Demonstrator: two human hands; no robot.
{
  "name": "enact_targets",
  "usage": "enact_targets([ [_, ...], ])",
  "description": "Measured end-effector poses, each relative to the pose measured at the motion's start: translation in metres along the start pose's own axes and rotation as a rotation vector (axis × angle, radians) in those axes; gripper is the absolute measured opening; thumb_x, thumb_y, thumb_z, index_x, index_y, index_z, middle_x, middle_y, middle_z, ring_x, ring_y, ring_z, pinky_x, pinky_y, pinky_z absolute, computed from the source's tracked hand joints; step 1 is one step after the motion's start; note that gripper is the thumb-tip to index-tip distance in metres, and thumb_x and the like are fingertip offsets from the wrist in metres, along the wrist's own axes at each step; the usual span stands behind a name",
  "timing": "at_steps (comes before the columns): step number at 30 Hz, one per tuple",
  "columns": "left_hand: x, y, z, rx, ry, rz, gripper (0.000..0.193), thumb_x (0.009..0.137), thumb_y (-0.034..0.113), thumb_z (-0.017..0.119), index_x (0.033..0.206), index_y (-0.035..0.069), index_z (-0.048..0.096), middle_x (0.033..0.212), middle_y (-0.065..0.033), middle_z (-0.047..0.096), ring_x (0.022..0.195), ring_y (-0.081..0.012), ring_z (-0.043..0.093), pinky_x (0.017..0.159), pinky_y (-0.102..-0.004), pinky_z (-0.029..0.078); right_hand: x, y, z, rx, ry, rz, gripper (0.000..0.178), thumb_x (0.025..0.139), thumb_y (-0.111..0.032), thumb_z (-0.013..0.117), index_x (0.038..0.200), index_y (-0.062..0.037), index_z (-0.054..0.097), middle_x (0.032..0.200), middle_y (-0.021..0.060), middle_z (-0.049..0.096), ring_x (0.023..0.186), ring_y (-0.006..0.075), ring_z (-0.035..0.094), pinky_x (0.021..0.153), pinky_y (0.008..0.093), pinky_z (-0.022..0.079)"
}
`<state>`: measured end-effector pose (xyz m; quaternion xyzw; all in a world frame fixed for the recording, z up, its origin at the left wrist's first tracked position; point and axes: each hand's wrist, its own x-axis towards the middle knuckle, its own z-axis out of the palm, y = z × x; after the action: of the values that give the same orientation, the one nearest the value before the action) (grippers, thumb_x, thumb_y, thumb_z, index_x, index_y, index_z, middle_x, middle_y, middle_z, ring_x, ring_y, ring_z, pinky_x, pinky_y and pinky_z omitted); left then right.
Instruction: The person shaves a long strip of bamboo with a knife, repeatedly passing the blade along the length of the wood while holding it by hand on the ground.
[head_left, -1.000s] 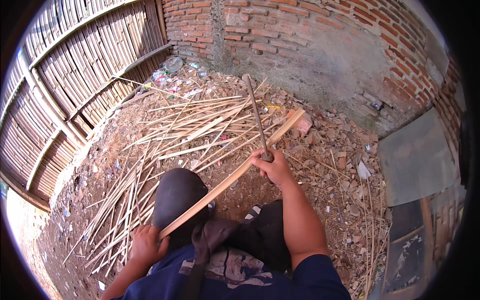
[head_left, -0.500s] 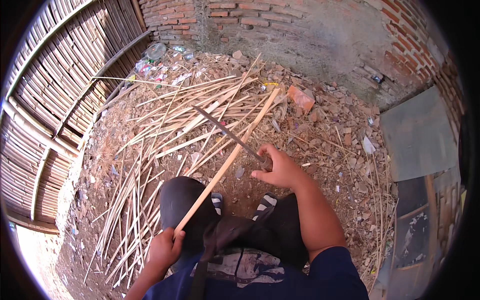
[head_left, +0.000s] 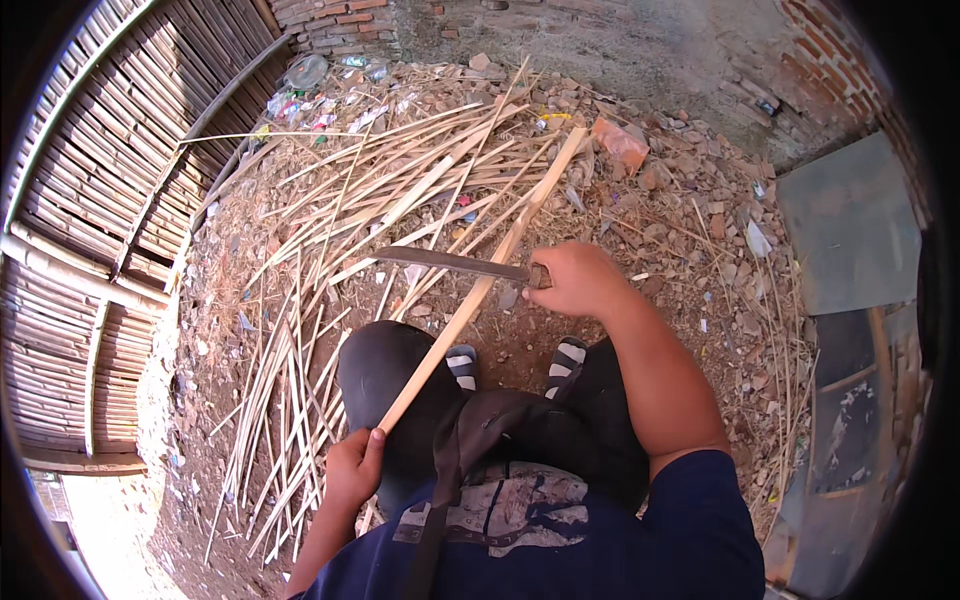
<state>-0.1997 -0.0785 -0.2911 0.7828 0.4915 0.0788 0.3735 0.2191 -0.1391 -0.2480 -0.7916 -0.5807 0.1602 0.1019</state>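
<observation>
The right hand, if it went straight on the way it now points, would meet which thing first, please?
Probably the pale strip held by the left hand, which slants across just ahead of the right hand, though depth is unclear.

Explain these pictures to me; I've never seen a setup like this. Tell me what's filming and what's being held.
There is no machine here, just a person working bare-handed. Every picture comes from a wide fisheye camera worn on the head, looking down, so straight edges bend. The left hand grips the near end of a long pale strip, which slants up and away to the right. The right hand holds a long-bladed knife; it crosses over the strip in this view, though whether they touch is hard to tell. On the ground lie many loose pale strips and rubble, with a reddish chunk near the held strip's far end.
</observation>
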Motion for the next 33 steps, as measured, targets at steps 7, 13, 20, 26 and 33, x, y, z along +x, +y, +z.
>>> enact_targets([
  [7,0.005,-0.004,0.002,0.056,0.009,-0.014,0.056,0.103,0.046,0.051,0.074,-0.001,0.06,0.06,-0.0195,0.057,0.057,-0.0355,0.059,0.057,-0.0454,0.043,-0.018,-0.015,-0.006,-0.029,-0.037,-0.016,0.032,0.08,-0.032,0.075,0.1,-0.0083,0.067,0.093,0.0164,0.071,0.094,0.0377,0.068,0.081,0.0498,0.054],
  [13,0.004,-0.004,0.007,0.087,-0.018,0.029,0.05,0.104,0.04,0.052,0.074,0.0,0.059,0.061,-0.0181,0.057,0.055,-0.033,0.056,0.055,-0.0428,0.042,-0.023,-0.032,0.028,0.013,-0.216,-0.269,0.035,0.079,-0.032,0.077,0.101,-0.0074,0.066,0.093,0.0165,0.07,0.094,0.0382,0.068,0.081,0.0495,0.053],
  [20,0.008,-0.015,0.009,-0.231,-0.022,0.059,0.049,0.104,0.038,0.056,0.072,0.001,0.056,0.059,-0.0021,0.05,0.059,-0.009,0.046,0.053,-0.031,0.038,-0.005,0.03,0.01,0.35,-0.205,-0.057,0.042,0.078,-0.037,0.08,0.099,-0.0036,0.067,0.08,0.0156,0.067,0.079,0.033,0.068,0.072,0.0438,0.051],
  [26,0.014,0.01,0.008,-0.026,-0.066,-0.038,0.052,0.101,0.041,0.061,0.068,0.002,0.052,0.057,-0.001,0.046,0.058,-0.0087,0.041,0.05,-0.0329,0.033,0.001,0.043,0.02,0.176,-0.166,-0.048,0.038,0.078,-0.033,0.077,0.103,-0.0047,0.068,0.092,0.0181,0.07,0.091,0.0362,0.068,0.079,0.0472,0.053],
  [33,0.012,-0.002,0.001,0.003,-0.109,0.05,0.051,0.101,0.04,0.061,0.07,0.001,0.052,0.058,-0.0019,0.046,0.06,-0.0089,0.042,0.052,-0.0331,0.035,-0.013,-0.01,0.028,0.155,-0.369,-0.242,0.043,0.076,-0.035,0.079,0.103,-0.0039,0.069,0.095,0.0181,0.07,0.094,0.0371,0.068,0.08,0.047,0.053],
])
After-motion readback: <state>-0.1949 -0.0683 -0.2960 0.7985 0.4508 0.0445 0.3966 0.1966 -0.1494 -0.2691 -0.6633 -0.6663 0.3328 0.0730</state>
